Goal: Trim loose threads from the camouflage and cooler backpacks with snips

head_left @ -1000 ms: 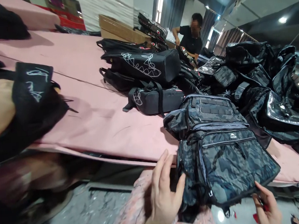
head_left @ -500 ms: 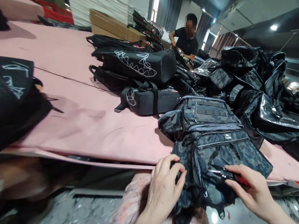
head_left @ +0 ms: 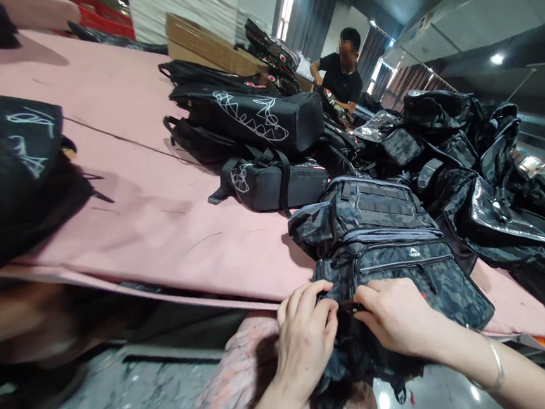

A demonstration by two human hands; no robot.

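Observation:
A dark camouflage backpack [head_left: 402, 263] lies on the pink-covered table's front edge, its lower end over my lap. My left hand [head_left: 307, 335] is at its near left side, fingers curled and pressed on the black fabric there. Right beside it, my right hand [head_left: 391, 315] is closed, its fingertips close to the left fingertips over the bag's side seam. Small snips with a red part [head_left: 422, 296] are in the right hand, mostly hidden by the fingers and palm. What the fingertips meet at the seam cannot be made out.
Black bags with white scribbled lines [head_left: 250, 117] are stacked on the pink table [head_left: 133, 197]. More camouflage bags [head_left: 477, 148] pile up at right. A black bag [head_left: 21, 163] and part of another person are at left. Behind stand a cardboard box [head_left: 201, 42] and a co-worker [head_left: 342, 74].
My right hand has moved left across the backpack with the snips, from its front pocket to beside my left hand. The blades are now hidden. My left hand has barely moved.

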